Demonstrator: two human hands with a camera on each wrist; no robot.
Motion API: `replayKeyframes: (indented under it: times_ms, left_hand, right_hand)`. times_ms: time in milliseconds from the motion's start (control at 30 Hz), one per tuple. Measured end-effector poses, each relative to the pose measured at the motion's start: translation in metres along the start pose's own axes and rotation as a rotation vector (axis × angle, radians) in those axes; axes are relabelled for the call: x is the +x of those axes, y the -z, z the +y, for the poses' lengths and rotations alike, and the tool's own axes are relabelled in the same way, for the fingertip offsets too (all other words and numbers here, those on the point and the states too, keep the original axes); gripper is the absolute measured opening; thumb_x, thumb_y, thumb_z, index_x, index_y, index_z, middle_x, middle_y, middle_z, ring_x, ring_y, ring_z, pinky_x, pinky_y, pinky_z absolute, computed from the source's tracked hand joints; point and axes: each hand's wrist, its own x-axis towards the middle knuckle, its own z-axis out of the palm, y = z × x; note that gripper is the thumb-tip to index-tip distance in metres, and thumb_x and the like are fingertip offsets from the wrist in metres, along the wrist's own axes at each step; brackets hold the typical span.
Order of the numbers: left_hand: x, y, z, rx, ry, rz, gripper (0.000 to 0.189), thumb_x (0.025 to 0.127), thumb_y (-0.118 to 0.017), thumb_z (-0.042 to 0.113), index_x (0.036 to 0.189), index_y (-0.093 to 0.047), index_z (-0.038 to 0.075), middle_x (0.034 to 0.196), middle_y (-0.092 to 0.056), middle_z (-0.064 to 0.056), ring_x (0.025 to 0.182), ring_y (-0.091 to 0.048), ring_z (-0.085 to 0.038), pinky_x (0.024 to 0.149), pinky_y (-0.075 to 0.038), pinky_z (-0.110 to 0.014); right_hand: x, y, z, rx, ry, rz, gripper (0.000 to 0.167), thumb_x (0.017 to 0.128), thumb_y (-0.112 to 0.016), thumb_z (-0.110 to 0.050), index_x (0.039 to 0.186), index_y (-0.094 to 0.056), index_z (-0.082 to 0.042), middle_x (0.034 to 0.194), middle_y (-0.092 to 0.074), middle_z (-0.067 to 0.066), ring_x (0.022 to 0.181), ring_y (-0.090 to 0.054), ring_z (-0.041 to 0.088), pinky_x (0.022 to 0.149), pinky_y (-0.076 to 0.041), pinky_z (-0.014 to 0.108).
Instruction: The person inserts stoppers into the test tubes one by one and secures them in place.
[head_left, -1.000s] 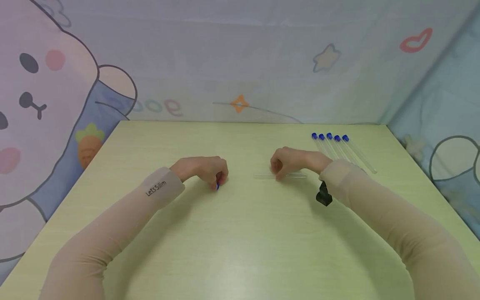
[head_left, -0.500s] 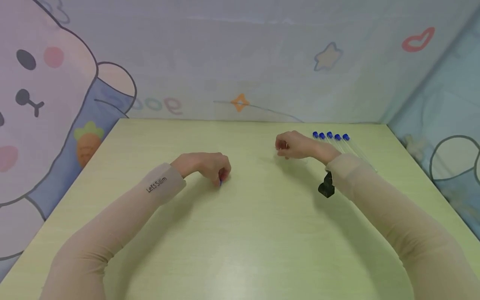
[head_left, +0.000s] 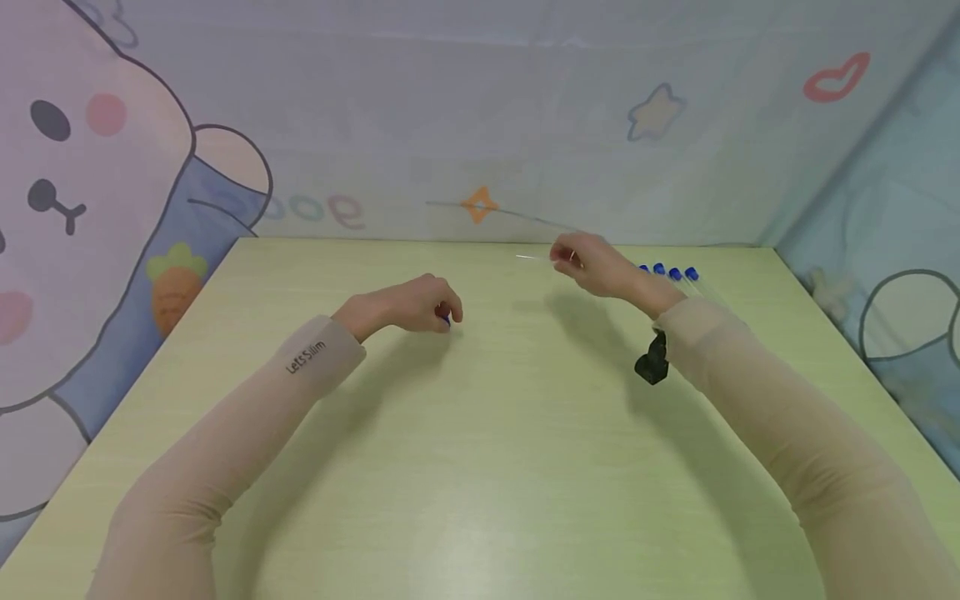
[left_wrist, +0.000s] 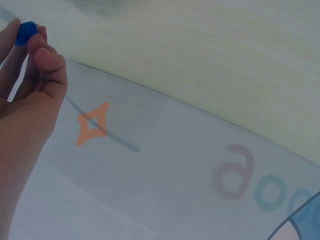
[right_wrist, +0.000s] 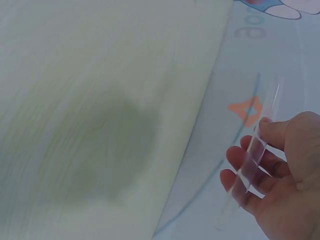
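My left hand (head_left: 420, 304) pinches a small blue cap (left_wrist: 26, 33) between thumb and fingertips, above the middle of the table. In the right wrist view, a clear test tube (right_wrist: 256, 145) lies slantwise across my right hand (right_wrist: 280, 170), held between the thumb and the curled fingers. The head view shows that hand raised over the back of the table, with one thin end of the tube pointing left. The cap and the tube are apart. Behind the right wrist lie several capped tubes (head_left: 693, 283), partly hidden by the hand and forearm.
A pale wooden table (head_left: 465, 467) spreads beneath both arms. A printed cloth (head_left: 390, 100) hangs along its back edge and round the sides. Under the right wrist sits a small black device (head_left: 652, 362).
My right hand has picked the tube up off the table and lifted it towards the back. The left hand, still pinching the cap, has risen from the table and moved slightly away from me.
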Motion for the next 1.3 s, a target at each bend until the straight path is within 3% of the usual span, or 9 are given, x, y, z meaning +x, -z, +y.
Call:
replayKeyframes:
  times_ms: [267,500,667,833,1000,1133,1300]
  left_hand:
    - [0.001,0.005,-0.006,-0.034,-0.021,0.215,0.012,0.085,-0.064,-0.004,0.096,-0.069,-0.004,0.092,-0.070,-0.015,0.084,-0.065,-0.023,0.079,-0.053,-0.034]
    - [0.003,0.010,-0.010,-0.153,0.043,0.354,0.012,0.086,-0.062,-0.007,0.097,-0.064,-0.004,0.092,-0.071,-0.020,0.080,-0.066,-0.024,0.072,-0.053,-0.030]
    - [0.006,0.013,-0.010,-0.231,0.082,0.435,0.012,0.091,-0.058,-0.006,0.102,-0.062,-0.006,0.097,-0.070,-0.024,0.081,-0.069,-0.030,0.075,-0.056,-0.033]
    - [0.010,0.015,-0.010,-0.278,0.116,0.489,0.014,0.094,-0.057,0.000,0.107,-0.060,-0.005,0.101,-0.070,-0.022,0.080,-0.070,-0.029,0.077,-0.058,-0.039]
    - [0.013,0.018,-0.008,-0.296,0.139,0.531,0.017,0.096,-0.056,0.004,0.112,-0.059,-0.002,0.103,-0.071,-0.020,0.075,-0.070,-0.023,0.073,-0.058,-0.033]
    - [0.013,0.019,-0.006,-0.312,0.137,0.564,0.015,0.096,-0.056,0.005,0.110,-0.058,0.000,0.103,-0.071,-0.020,0.074,-0.069,-0.023,0.071,-0.057,-0.031]
    - [0.014,0.020,-0.003,-0.330,0.115,0.588,0.012,0.096,-0.056,0.005,0.106,-0.058,0.000,0.102,-0.071,-0.020,0.072,-0.068,-0.024,0.073,-0.058,-0.039]
  right_hand:
    - [0.002,0.005,-0.004,0.013,-0.002,0.061,0.015,0.097,-0.052,-0.001,0.107,-0.059,0.007,0.100,-0.061,0.022,0.090,-0.057,0.031,0.082,-0.048,0.044]
    - [0.002,0.005,-0.006,0.036,-0.018,0.067,0.016,0.097,-0.052,-0.003,0.109,-0.059,0.006,0.102,-0.062,0.020,0.092,-0.058,0.031,0.084,-0.049,0.044]
    - [0.001,0.006,-0.009,0.025,-0.004,0.064,0.018,0.098,-0.051,-0.003,0.111,-0.059,0.006,0.104,-0.062,0.021,0.093,-0.057,0.031,0.086,-0.048,0.045]
    - [0.003,0.007,-0.010,0.019,-0.004,0.062,0.019,0.099,-0.050,-0.005,0.112,-0.059,0.006,0.106,-0.062,0.022,0.094,-0.056,0.032,0.086,-0.046,0.045]
    - [0.005,0.007,-0.012,0.031,0.002,0.065,0.019,0.099,-0.050,-0.004,0.112,-0.059,0.006,0.107,-0.062,0.022,0.095,-0.058,0.032,0.087,-0.047,0.046]
    - [0.006,0.008,-0.015,0.036,0.014,0.070,0.019,0.098,-0.051,-0.005,0.112,-0.060,0.006,0.106,-0.063,0.022,0.095,-0.059,0.032,0.087,-0.048,0.046]
    - [0.010,0.007,-0.018,0.039,0.029,0.067,0.020,0.098,-0.051,-0.004,0.112,-0.060,0.007,0.106,-0.063,0.022,0.096,-0.059,0.032,0.088,-0.048,0.047]
